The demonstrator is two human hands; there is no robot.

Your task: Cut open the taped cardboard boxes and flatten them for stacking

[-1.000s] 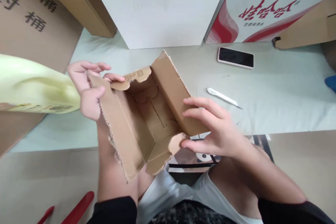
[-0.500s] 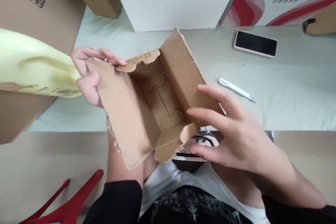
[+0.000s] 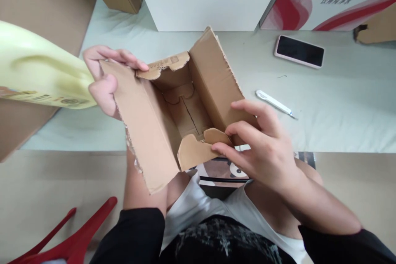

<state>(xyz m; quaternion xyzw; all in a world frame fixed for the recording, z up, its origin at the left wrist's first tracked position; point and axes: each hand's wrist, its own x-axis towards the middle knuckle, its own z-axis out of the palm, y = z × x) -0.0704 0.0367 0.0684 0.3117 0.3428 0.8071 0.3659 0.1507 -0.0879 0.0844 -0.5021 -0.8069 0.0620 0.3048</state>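
Observation:
An open brown cardboard box [image 3: 142, 128] is tilted toward me, its torn-edged flaps spread and its inside showing a slit along the bottom. My left hand [image 3: 107, 78] grips the box's upper left flap, thumb on the face and fingers behind. On the right, my right hand [image 3: 262, 144] pinches the small near flap [image 3: 194, 152] between thumb and finger, with another fingertip against the right side flap [image 3: 216, 78]. That small flap stands up over the box's near end.
A pale yellow bottle [image 3: 46, 66] lies at the left by a large carton [image 3: 62, 12]. A white box [image 3: 204, 0], a red-and-white carton [image 3: 340, 4], a phone [image 3: 299, 51] and a white cutter [image 3: 274, 102] with exposed blade lie beyond. A red chair part [image 3: 86, 231] shows lower left.
My right hand has closed on the small near flap, which has swung up and inward over the opening. The view has shifted slightly.

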